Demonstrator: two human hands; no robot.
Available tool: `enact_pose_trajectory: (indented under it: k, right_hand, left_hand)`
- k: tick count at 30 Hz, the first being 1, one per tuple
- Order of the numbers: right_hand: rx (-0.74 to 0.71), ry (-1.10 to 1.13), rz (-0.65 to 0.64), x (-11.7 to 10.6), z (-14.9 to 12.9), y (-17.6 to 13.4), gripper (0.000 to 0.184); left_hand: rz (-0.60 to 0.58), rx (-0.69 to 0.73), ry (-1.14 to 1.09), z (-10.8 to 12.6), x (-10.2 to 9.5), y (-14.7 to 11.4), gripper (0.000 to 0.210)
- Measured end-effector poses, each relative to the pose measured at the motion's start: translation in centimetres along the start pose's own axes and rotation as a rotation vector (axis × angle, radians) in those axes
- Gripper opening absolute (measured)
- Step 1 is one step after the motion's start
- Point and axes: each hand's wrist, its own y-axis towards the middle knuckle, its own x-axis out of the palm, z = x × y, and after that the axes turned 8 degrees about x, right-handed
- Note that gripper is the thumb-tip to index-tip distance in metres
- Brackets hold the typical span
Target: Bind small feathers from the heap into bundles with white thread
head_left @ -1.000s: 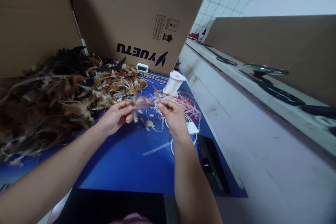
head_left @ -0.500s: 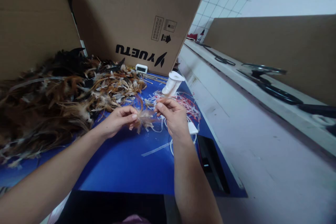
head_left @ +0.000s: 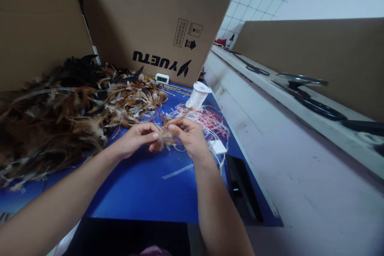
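Between thumb and fingers, my left hand [head_left: 143,137] pinches a small bunch of fluffy brown and whitish feathers [head_left: 167,137]. My right hand [head_left: 189,135] is closed in a pinch right beside it, holding a slim brown feather [head_left: 181,119] whose tip points up and right. The fingertips of both hands are close together at the bunch, above the blue table [head_left: 135,196]. To the left lies a big heap of brown, black and cream feathers [head_left: 75,112]. The stem ends inside my fingers are hidden.
A white spool [head_left: 198,95] stands behind a tangle of red and white strips [head_left: 211,120]. Right of my hands lie a white adapter [head_left: 218,147] with a cable and a black phone [head_left: 243,188]. Cardboard boxes [head_left: 144,16] wall the back; scissors [head_left: 257,70] rest on the right ledge.
My right hand has moved left, bringing its feather from a short distance away up against the bunch. My left hand stays nearly in place, still pinching the bunch.
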Motion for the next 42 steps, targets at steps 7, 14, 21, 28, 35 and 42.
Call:
enact_pose_trajectory:
  k: [7,14,21,28,35,42]
  right_hand:
    - [0.028,0.019,-0.032,0.38,0.46,0.07,0.02]
    - [0.047,0.017,-0.047,0.59,0.61,0.13,0.016]
    - [0.035,-0.015,-0.031,0.68,0.44,0.12,0.017]
    - [-0.012,-0.111,-0.044,0.48,0.16,0.04,0.013]
    - [-0.067,-0.209,-0.059,0.28,0.45,-0.15,0.017]
    - [-0.115,-0.285,-0.074,0.11,0.7,-0.1,0.013]
  left_hand:
    - [0.02,-0.004,-0.007,0.1,0.14,0.06,0.018]
    - [0.023,0.001,0.009,-0.02,0.07,0.09,0.017]
    - [0.015,0.005,0.023,-0.07,-0.05,0.11,0.015]
    - [0.032,0.003,0.016,-0.18,-0.08,0.2,0.018]
    - [0.01,0.015,0.027,-0.22,-0.16,0.25,0.018]
    - [0.012,0.024,0.051,-0.29,-0.24,0.48,0.02]
